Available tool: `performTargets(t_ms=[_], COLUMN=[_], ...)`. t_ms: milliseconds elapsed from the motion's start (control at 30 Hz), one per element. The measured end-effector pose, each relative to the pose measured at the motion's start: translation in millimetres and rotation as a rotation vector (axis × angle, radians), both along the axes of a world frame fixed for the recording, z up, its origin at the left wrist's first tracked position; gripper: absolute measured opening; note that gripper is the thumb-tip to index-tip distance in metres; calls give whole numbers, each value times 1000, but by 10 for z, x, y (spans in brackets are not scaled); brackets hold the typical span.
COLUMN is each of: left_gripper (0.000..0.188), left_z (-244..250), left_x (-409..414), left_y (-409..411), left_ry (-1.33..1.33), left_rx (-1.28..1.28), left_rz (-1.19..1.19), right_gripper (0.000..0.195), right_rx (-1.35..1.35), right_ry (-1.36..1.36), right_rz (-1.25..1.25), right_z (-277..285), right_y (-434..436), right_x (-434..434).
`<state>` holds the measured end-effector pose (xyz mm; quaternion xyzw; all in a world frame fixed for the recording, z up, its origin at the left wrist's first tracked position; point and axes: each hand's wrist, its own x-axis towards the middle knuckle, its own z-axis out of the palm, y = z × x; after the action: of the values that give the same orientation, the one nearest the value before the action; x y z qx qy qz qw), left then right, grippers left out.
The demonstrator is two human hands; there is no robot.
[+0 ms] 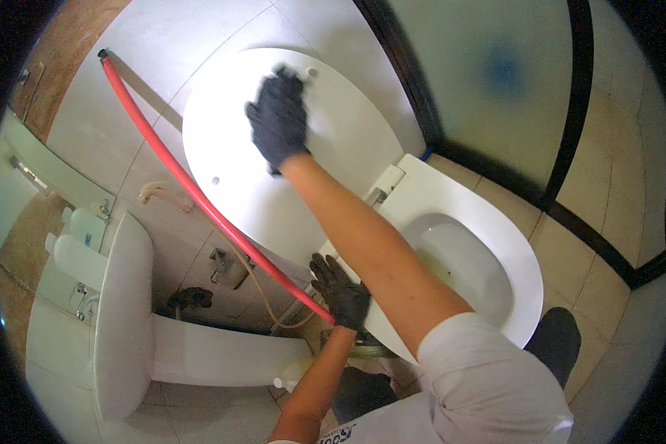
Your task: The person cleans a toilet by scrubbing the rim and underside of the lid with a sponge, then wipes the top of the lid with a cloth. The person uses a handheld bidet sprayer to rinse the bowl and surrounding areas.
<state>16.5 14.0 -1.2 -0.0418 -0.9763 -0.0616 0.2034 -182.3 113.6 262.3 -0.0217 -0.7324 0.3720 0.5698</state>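
My right hand [280, 119], in a black glove, is against the underside of the raised white toilet lid [227, 127]. It is blurred, and I cannot tell whether a dark cloth is bunched beneath it. My right forearm crosses over the white toilet bowl [524, 266]. Murky yellowish water [435, 263] lies at the bottom of the bowl. Also gloved in black, my left hand [341, 294] rests at the bowl's left rear edge near the hinge, fingers somewhat spread and nothing seen in it.
A red hose or pole [200, 194] with a black tip slants past the lid's left side to near my left wrist. A pedestal washbasin [125, 316] stands left, with a white bottle [80, 258] beside it. Black-framed frosted glass [488, 111] rises at right. A beige thin hose [266, 299] hangs behind.
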Motion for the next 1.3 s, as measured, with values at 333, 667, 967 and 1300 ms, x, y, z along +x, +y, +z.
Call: performTargets(t_ms=[333, 667, 967, 1300], left_gripper=[91, 94, 90, 79], left_z=[165, 170, 76, -109], left_x=[50, 88, 11, -18], left_y=[36, 13, -12, -135], left_ry=[-18, -35, -34, 18], left_rx=[-33, -20, 215, -124], left_rz=[21, 51, -128, -58], right_gripper=[47, 49, 36, 49], right_rx=[-540, -227, -97, -285], right_ry=[-29, -138, 49, 53], right_rz=[108, -49, 93, 52], right_z=[-1375, -1644, -337, -812], right_y=[101, 254, 173, -239], right_x=[314, 130, 69, 215])
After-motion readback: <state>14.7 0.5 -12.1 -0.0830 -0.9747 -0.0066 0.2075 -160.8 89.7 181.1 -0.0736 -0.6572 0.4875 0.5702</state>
